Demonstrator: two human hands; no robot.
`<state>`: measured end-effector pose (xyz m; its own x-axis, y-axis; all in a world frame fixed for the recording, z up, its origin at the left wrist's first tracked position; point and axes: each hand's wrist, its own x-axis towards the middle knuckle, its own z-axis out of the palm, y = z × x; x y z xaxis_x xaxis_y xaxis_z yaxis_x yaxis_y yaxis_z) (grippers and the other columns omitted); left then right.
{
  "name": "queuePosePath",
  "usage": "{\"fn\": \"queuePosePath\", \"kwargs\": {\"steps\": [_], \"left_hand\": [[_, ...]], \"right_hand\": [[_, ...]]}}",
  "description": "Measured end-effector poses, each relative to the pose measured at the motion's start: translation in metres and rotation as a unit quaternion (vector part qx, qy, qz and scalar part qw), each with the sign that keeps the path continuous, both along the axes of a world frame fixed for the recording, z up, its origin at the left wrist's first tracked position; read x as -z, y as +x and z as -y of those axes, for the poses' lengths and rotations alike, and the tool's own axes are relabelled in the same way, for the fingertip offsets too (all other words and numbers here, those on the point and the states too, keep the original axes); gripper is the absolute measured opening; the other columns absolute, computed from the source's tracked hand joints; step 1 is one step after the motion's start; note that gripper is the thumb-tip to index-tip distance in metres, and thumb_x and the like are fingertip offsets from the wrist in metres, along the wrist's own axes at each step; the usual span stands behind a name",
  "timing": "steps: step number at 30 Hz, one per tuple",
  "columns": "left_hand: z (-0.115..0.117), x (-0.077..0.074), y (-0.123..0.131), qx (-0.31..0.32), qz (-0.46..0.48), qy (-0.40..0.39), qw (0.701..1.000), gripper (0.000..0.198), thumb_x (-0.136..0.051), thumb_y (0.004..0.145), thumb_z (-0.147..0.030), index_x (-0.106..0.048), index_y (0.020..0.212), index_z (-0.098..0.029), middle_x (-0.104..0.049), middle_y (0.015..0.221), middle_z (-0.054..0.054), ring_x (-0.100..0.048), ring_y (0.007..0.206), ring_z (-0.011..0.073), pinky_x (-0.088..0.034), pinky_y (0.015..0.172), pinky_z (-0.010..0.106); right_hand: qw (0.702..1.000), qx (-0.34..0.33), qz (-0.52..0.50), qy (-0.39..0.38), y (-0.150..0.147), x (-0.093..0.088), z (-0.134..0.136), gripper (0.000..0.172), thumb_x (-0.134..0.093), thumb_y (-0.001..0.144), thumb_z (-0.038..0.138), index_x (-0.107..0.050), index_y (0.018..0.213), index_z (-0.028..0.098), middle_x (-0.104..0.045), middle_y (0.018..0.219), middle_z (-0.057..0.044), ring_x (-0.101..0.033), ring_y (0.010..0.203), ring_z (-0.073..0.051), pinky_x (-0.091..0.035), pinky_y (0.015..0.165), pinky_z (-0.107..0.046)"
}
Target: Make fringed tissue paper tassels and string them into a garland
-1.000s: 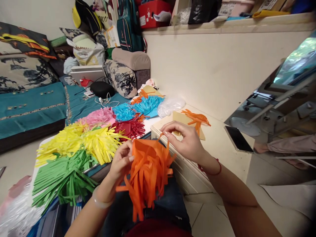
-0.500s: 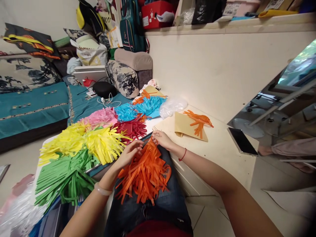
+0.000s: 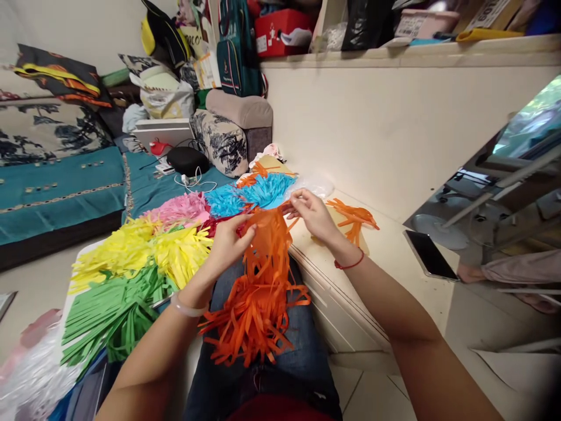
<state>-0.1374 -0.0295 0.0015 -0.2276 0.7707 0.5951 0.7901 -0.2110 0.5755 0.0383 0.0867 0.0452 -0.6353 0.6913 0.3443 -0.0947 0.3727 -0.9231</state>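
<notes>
Between my hands hangs a sheet of orange fringed paper (image 3: 267, 245), its uncut band at the top and its strips falling downward. My left hand (image 3: 230, 237) pinches the band's left end, thumb on top. The right hand (image 3: 309, 213) has its fingers closed at the band's upper right corner. More orange fringe (image 3: 252, 321) lies heaped on my jeans, below the held sheet; I cannot tell where one ends and the other begins. Left of my left hand are yellow fringe bundles (image 3: 179, 254), partly covering a green fringe bundle (image 3: 114, 316).
Pink fringe (image 3: 177, 207) and blue fringe (image 3: 267, 190) lie farther back on the table. Right of my hands, loose orange strips (image 3: 353, 216) and a phone (image 3: 429, 254) rest on a cream cabinet top (image 3: 394, 280). Another person's foot (image 3: 471, 272) shows at far right.
Both hands have moved apart, the right one up and to the right. The orange sheet, bunched before, is now lifted and spread between them above the heap on my lap.
</notes>
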Motion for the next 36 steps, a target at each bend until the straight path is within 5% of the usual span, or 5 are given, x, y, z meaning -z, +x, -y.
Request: {"fn": "queuePosePath", "kwargs": {"steps": [7, 10, 16, 28, 36], "left_hand": [[0.016, -0.102, 0.03, 0.109, -0.201, -0.026, 0.973, 0.016, -0.046, 0.08, -0.021, -0.053, 0.067, -0.015, -0.045, 0.054, -0.003, -0.035, 0.05, 0.0089, -0.027, 0.052, 0.022], [0.017, -0.12, 0.03, 0.211, -0.136, -0.074, 0.965, 0.018, -0.049, 0.082, -0.027, -0.057, 0.072, -0.014, -0.046, 0.055, -0.003, -0.037, 0.05, 0.008, -0.028, 0.05, 0.02], [0.012, -0.087, 0.017, 0.361, 0.18, -0.208, 0.891, 0.041, -0.07, 0.067, -0.052, -0.061, 0.069, -0.012, -0.056, 0.058, 0.0, -0.049, 0.051, 0.0096, -0.04, 0.048, 0.02], [0.049, -0.051, 0.047, 0.178, 0.143, 0.001, 0.974, 0.016, -0.072, 0.073, -0.029, -0.073, 0.077, -0.014, -0.07, 0.072, 0.004, -0.061, 0.064, 0.0142, -0.048, 0.059, 0.022], [0.054, -0.045, 0.04, 0.33, 0.17, 0.068, 0.926, 0.022, -0.07, 0.078, -0.04, -0.075, 0.076, -0.019, -0.069, 0.073, 0.008, -0.061, 0.064, 0.0147, -0.049, 0.059, 0.024]], "right_hand": [[0.957, 0.04, 0.026, 0.285, 0.036, -0.046, 0.038, 0.082, -0.077, 0.07, 0.04, -0.034, 0.139, 0.025, -0.041, 0.144, -0.011, -0.04, 0.133, -0.025, -0.036, 0.11, -0.041], [0.959, 0.008, 0.077, 0.272, 0.043, -0.049, 0.044, 0.057, -0.071, 0.075, 0.029, -0.051, 0.128, 0.021, -0.057, 0.127, -0.009, -0.055, 0.116, -0.024, -0.046, 0.097, -0.037], [0.989, 0.034, 0.127, 0.067, 0.07, -0.048, 0.047, 0.029, -0.069, 0.075, 0.039, -0.066, 0.081, 0.011, -0.062, 0.063, -0.001, -0.053, 0.048, -0.01, -0.04, 0.043, -0.021], [0.978, 0.072, 0.073, 0.18, 0.104, -0.031, 0.081, 0.018, -0.066, 0.078, 0.021, -0.071, 0.095, 0.019, -0.072, 0.09, -0.004, -0.067, 0.079, -0.016, -0.056, 0.069, -0.026], [0.984, -0.047, -0.011, 0.169, 0.116, -0.03, 0.087, 0.02, -0.06, 0.081, 0.008, -0.074, 0.078, 0.022, -0.069, 0.08, -0.003, -0.063, 0.071, -0.012, -0.051, 0.064, -0.023]]}}
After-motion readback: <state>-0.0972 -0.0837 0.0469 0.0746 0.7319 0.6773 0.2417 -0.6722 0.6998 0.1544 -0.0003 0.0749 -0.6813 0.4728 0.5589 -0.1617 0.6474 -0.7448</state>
